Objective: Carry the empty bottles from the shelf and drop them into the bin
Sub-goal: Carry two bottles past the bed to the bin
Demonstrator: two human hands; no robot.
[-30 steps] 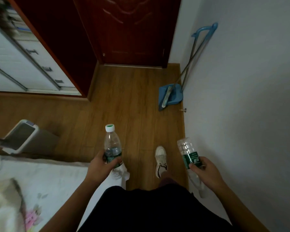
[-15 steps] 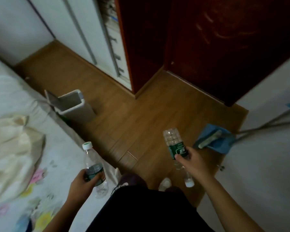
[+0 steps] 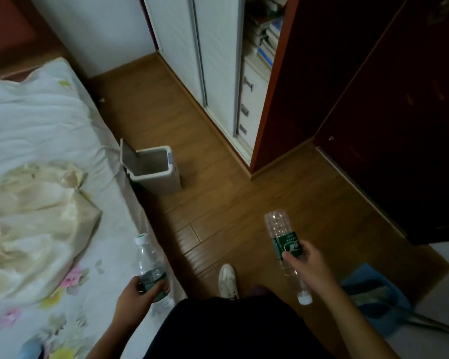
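Observation:
My left hand (image 3: 136, 297) grips a clear empty bottle (image 3: 147, 259) with a green label, cap pointing up, low at the bed's edge. My right hand (image 3: 305, 261) holds a second clear bottle (image 3: 280, 231) by its green label, turned upside down so its white cap hangs below my wrist. The small white bin (image 3: 163, 181) stands on the wooden floor against the bed, its lid flipped up and its inside showing nothing. It lies ahead and to the left of both hands.
A bed (image 3: 31, 120) with floral sheet and a cream cloth (image 3: 29, 216) fills the left. A white wardrobe (image 3: 215, 60) and dark red door (image 3: 399, 112) stand ahead and right. A blue dustpan (image 3: 373, 296) sits at the lower right. My white shoe (image 3: 227, 279) is on the floor.
The view has swung left, bringing the bin from the far left toward the middle. Both hands still hold their bottles; the dustpan has slid to the lower right.

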